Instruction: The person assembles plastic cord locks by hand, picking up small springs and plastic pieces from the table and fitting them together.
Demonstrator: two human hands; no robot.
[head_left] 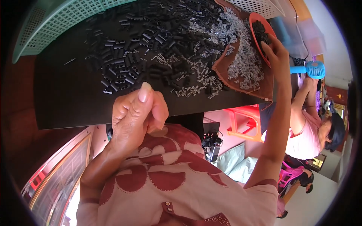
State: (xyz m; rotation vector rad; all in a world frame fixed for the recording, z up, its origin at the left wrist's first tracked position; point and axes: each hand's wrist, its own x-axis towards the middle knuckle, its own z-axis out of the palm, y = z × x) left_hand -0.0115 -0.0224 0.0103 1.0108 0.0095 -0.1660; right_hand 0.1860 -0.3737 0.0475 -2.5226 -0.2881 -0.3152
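Observation:
My left hand is raised in front of the black table edge, thumb upright and fingers curled in. Anything inside its grip is hidden. At the far right, my right hand reaches into a red bowl of small black parts, with thumb and fingertips drawn together among them. Which part they hold, if any, cannot be made out. Ahead of my left hand lie several short black ribbed tubes. Small coil springs are scattered to their right. A heap of tiny shiny pieces lies on a brown sheet.
A green perforated basket stands at the far left, and a white one at the back right. One thin metal pin lies on the left tabletop. Beyond my right arm are a blue fan, a red stool and another person.

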